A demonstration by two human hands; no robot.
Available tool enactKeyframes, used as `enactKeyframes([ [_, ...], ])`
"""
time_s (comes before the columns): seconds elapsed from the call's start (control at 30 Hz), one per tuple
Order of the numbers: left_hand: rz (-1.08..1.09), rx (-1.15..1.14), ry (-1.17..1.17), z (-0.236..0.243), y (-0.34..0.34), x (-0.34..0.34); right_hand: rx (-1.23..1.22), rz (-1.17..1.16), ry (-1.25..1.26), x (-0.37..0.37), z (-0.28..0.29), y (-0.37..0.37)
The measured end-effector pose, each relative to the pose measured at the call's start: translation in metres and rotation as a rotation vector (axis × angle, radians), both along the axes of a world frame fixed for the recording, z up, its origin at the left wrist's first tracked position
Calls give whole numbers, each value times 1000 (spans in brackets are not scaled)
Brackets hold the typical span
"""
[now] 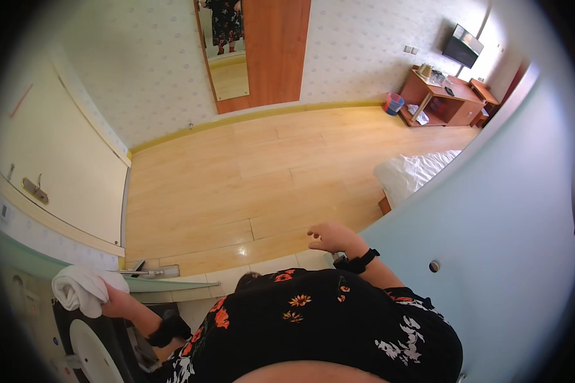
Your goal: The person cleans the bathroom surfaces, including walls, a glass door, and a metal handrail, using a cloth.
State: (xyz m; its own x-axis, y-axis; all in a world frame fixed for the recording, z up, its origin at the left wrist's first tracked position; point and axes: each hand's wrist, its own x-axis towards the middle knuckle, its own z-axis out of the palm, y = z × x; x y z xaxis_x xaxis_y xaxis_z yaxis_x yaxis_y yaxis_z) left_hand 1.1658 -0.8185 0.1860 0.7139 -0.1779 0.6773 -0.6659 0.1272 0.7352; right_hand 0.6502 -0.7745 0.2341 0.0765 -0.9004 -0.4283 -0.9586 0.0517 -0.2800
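Observation:
A folded, rolled white towel is in my left hand, held out at the lower left with the fingers wrapped round it. Beneath the towel lies a dark counter with a white washbasin. My right hand reaches forward over the floor, holding nothing, its fingers apart and slightly bent. Both wrists wear black bands. A frosted pale-blue panel with a round hole stands just right of my right arm.
A glass door edge and tiled threshold lie ahead. Beyond the wooden floor are a cream door, a mirror on a wooden panel, a bin, a desk, a screen and a white-covered bed.

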Motion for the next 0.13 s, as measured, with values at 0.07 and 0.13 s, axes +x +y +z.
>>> enactKeyframes([
  [0.07,69,54,-156,-5,-7,-9,38,-33,-28,-9,3,-2],
  [0.13,139,106,-311,-4,-14,-15,62,-38,-30,-18,6,-2],
])
